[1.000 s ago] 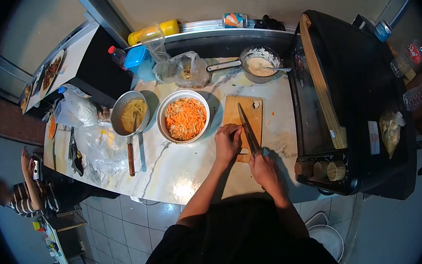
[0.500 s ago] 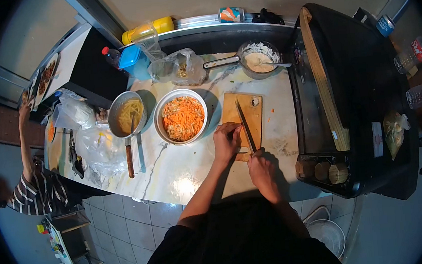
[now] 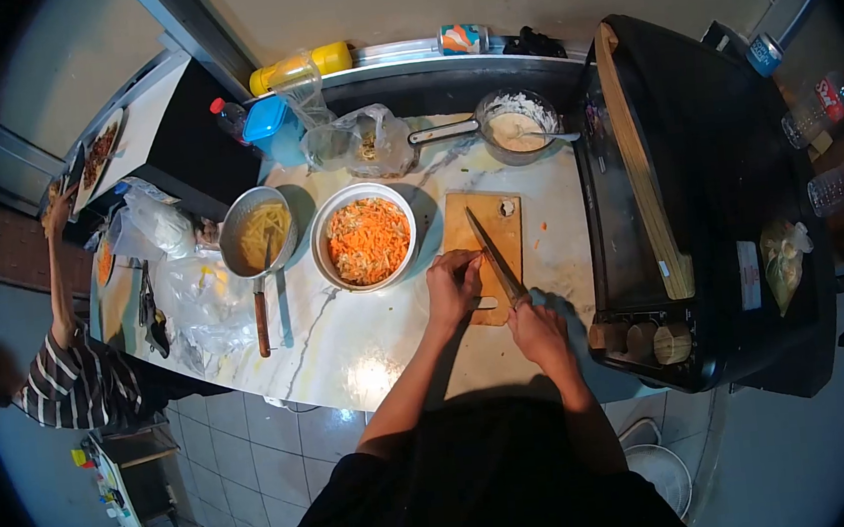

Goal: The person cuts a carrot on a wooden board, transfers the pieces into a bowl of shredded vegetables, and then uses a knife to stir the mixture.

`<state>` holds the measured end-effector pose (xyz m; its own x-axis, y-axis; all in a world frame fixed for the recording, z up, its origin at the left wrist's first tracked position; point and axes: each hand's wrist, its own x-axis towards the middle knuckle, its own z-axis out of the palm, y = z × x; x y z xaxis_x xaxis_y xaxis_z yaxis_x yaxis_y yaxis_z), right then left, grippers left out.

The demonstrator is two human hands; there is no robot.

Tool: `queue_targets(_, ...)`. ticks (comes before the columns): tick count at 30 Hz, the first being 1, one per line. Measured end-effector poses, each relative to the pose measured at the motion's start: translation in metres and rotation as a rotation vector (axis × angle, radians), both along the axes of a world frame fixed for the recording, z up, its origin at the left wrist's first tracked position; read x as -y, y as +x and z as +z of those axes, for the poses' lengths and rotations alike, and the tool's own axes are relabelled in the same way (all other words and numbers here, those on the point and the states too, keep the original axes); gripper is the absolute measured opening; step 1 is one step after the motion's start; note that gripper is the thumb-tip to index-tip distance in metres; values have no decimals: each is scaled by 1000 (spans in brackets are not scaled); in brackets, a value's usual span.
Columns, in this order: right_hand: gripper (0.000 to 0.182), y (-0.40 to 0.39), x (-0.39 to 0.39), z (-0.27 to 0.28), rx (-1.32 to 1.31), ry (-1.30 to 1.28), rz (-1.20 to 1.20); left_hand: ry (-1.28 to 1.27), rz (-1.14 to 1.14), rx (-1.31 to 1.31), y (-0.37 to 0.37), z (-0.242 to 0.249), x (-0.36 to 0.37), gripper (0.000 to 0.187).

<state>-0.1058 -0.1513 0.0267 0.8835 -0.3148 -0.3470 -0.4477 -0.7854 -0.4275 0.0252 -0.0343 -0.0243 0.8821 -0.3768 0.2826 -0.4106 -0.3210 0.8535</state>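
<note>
My right hand [image 3: 541,335] is wrapped round the handle of a kitchen knife [image 3: 494,250], whose blade points away from me, slanting left over the wooden cutting board [image 3: 458,222]. Close by on the blade's left side, my left hand [image 3: 452,286] has its fingers pinched together at the board's left edge. A tiny orange bit shows at those fingertips; what they hold is too small to name. A small pale piece [image 3: 508,207] lies at the board's far right corner. Left of the board stands a white bowl [image 3: 317,243] filled with shredded orange and pale food [image 3: 368,238].
A pot [image 3: 229,235] of pale strips in liquid stands left of the bowl. Behind are a pan of batter [image 3: 518,127], a plastic bag [image 3: 381,142] and a blue-lidded container [image 3: 272,126]. A black oven [image 3: 728,207] borders the right. Another person [image 3: 75,374] stands at far left.
The knife has swung, its tip moving slightly left and its handle right. My right hand has shifted a little right, while my left hand stays nearly in place.
</note>
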Motion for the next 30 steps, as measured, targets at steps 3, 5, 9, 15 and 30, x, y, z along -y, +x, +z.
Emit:
queue_targets(3,30,2,-3,10,26,-32,14,13,0,3,-1,-1,-1,12)
queue_targets(5,31,0,-8,-2,38,-42,3,18,0,15,0,-2,0,12)
queue_targets(9,33,0,-12,-8,2,-4,-31,-4,3,2,-1,1,0,11)
queue_targets(15,31,0,-16,-9,1,-37,-48,-34,3,-11,-1,-3,0,11)
queue_targets(30,35,2,-28,-33,-79,51,-120,-9,7,18,1,-3,1,12)
